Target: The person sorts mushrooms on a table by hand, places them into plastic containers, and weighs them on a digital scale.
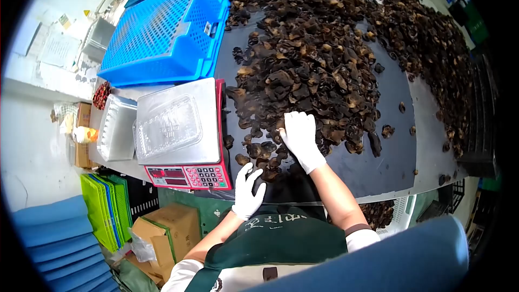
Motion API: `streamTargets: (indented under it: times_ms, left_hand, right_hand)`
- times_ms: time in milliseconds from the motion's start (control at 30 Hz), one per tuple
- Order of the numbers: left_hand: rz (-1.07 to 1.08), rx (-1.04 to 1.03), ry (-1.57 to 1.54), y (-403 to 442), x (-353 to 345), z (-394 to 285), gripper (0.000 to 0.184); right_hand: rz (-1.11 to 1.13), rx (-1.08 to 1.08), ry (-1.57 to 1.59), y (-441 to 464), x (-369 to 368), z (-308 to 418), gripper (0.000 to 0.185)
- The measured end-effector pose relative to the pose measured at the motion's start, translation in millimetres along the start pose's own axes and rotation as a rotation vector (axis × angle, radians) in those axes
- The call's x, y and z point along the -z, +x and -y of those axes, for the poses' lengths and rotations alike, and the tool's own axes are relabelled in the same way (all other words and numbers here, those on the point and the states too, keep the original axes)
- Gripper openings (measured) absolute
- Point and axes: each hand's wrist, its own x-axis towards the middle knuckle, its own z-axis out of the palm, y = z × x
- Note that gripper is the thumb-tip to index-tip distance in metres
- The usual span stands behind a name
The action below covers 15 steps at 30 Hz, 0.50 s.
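On the table (397, 165), fungus (316, 70) lay heaped beyond the right hand, its pieces uncountable. Two scales stood near it, one clear tray (167, 124) on the nearer scale (211, 146). The right hand (301, 138) touched the heap, fingers curled, grip undetermined; the left hand (248, 194), half-open, unloaded, hung just beside loose pieces.

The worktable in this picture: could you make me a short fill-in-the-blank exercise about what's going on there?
The near scale carries a tray made of ____ plastic.
The crate just beyond that scale is coloured ____.
The left hand and right hand wear ____ gloves.
The hand at the main heap of dark pieces is the ____ one.

Missing words: clear; blue; white; right.
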Motion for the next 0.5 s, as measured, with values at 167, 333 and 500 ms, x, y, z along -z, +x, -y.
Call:
streamTargets:
  times_ms: [167, 333, 500]
  left_hand:
    - [-0.009, 0.013, -0.046, 0, 9, 0, 0.044]
    - [0.04, -0.024, -0.086, 4, 17, 3, 0.043]
    - [0.052, -0.071, -0.092, 12, 25, 2, 0.045]
  right_hand:
    - [0.115, -0.036, 0.108, -1, -10, -4, 0.027]
    - [-0.034, -0.062, 0.32, -21, 25, -1, 0.021]
    - [-0.066, -0.398, 0.732, -74, 101, -20, 0.029]
